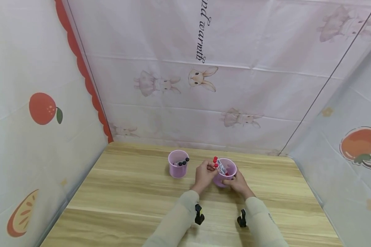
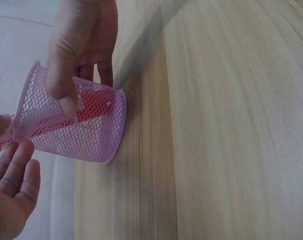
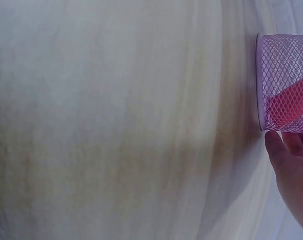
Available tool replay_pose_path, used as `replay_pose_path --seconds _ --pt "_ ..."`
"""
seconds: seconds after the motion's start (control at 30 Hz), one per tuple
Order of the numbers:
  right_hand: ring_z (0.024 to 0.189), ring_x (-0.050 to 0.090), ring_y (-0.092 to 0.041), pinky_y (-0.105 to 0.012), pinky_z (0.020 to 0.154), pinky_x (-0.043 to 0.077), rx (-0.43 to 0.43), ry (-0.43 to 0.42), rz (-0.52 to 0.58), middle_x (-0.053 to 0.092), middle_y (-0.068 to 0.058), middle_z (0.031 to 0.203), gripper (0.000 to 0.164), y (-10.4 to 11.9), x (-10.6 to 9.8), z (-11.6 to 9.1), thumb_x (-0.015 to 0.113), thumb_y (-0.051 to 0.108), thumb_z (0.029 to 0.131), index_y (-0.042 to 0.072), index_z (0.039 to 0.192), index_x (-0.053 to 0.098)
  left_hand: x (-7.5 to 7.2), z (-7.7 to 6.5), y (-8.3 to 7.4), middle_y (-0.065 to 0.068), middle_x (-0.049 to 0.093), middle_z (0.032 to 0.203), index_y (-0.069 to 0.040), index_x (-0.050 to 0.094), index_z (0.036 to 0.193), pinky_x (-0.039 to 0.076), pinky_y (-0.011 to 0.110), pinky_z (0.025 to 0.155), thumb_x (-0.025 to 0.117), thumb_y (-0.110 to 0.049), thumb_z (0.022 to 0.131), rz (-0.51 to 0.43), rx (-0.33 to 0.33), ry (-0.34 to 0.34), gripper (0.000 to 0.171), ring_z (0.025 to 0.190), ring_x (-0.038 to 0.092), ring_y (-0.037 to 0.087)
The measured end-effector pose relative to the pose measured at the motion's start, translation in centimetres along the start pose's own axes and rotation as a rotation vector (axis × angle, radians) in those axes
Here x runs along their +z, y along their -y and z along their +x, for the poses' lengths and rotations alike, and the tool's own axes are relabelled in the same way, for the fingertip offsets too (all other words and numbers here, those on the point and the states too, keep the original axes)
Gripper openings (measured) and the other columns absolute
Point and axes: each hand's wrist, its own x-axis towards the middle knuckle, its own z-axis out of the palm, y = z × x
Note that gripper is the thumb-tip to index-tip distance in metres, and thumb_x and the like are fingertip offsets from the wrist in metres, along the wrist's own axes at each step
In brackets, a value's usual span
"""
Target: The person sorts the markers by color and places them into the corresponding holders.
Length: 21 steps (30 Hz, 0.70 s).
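Note:
A pink mesh pen cup stands upright on the wooden table, with several red-capped markers leaning inside it. My right hand grips this cup from the right, its thumb across the near side. At the cup's left rim, my left hand pinches a red-capped marker near its cap. Through the mesh in the left wrist view, red marker bodies slant down toward the base. The right wrist view shows the right hand against the cup's side near the base, partly cut off by the frame.
A second pink pen cup stands to the left, holding several black-capped markers. The wooden table meets printed cloth walls at the back and on both sides. Black wrist mounts stick out from both sleeves.

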Motion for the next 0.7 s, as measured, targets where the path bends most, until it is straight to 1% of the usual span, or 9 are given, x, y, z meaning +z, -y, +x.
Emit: replay_pose_path --seconds 0.17,0.27,0.37,0.47,0.53,0.57,0.63,0.7 --pt "0.122 0.040 -0.038 -0.051 0.100 0.033 0.016 0.006 0.014 0.044 -0.024 0.132 0.083 0.0 -0.1 -0.2 0.077 -0.002 0.069 -0.001 0.139 0.032 0.1 -0.1 0.3 0.000 0.060 0.072 -0.003 0.060 0.084 0.050 0.017 0.060 0.078 -0.004 0.072 0.006 -0.020 0.006 0.022 0.065 0.057 0.006" --pt "0.124 0.037 -0.039 -0.052 0.101 0.030 0.027 0.030 0.032 0.041 -0.025 0.134 0.086 0.2 -0.3 -0.7 0.076 -0.003 0.068 -0.001 0.140 0.028 0.0 -0.2 0.4 -0.001 0.060 0.072 -0.003 0.060 0.084 0.050 0.018 0.060 0.078 -0.005 0.072 0.003 -0.028 0.023 0.022 0.065 0.057 0.006" --pt "0.127 0.032 -0.039 -0.053 0.103 0.026 0.060 0.049 0.064 0.035 -0.024 0.138 0.093 0.9 -0.6 -1.1 0.077 -0.004 0.067 0.002 0.143 0.022 -0.3 -0.4 0.1 -0.001 0.061 0.074 -0.003 0.061 0.086 0.051 0.018 0.062 0.077 -0.005 0.073 0.004 -0.021 0.050 0.021 0.067 0.058 0.007" --pt "0.131 0.023 -0.042 -0.054 0.105 0.020 0.081 0.082 0.077 0.026 -0.026 0.143 0.100 1.6 -0.7 -1.5 0.077 0.000 0.069 0.002 0.145 0.013 -1.3 -0.7 -0.5 -0.001 0.061 0.077 -0.003 0.061 0.090 0.051 0.019 0.064 0.075 -0.005 0.074 0.036 -0.006 0.073 0.022 0.069 0.059 0.009" --pt "0.132 0.020 -0.044 -0.054 0.106 0.018 0.094 0.086 0.071 0.021 -0.028 0.144 0.100 2.0 -0.8 -1.8 0.076 0.004 0.073 0.001 0.146 0.008 -2.2 -1.0 -0.9 -0.001 0.062 0.078 -0.003 0.061 0.092 0.051 0.019 0.065 0.074 -0.006 0.075 0.072 0.009 0.091 0.022 0.070 0.059 0.009" --pt "0.131 0.020 -0.045 -0.054 0.105 0.019 0.091 0.081 0.060 0.021 -0.031 0.143 0.098 2.1 -0.9 -1.9 0.074 0.005 0.075 -0.001 0.145 0.006 -2.7 -1.2 -1.1 -0.002 0.061 0.078 -0.002 0.061 0.093 0.051 0.020 0.065 0.074 -0.007 0.076 0.089 0.007 0.102 0.022 0.070 0.059 0.008" --pt "0.129 0.024 -0.048 -0.054 0.104 0.023 0.084 0.041 0.030 0.024 -0.034 0.140 0.092 2.3 -1.2 -2.5 0.070 0.006 0.080 -0.004 0.144 0.006 -3.6 -1.6 -1.5 -0.004 0.061 0.078 -0.004 0.061 0.093 0.050 0.020 0.065 0.073 -0.010 0.077 0.120 0.003 0.124 0.021 0.070 0.058 0.007" --pt "0.122 0.035 -0.047 -0.053 0.100 0.031 0.067 -0.031 0.000 0.034 -0.033 0.133 0.079 2.7 -1.5 -3.1 0.065 0.004 0.083 -0.006 0.143 0.014 -4.6 -2.0 -1.8 -0.004 0.061 0.078 -0.006 0.061 0.093 0.051 0.020 0.064 0.071 -0.011 0.078 0.132 0.014 0.135 0.019 0.069 0.058 0.007"
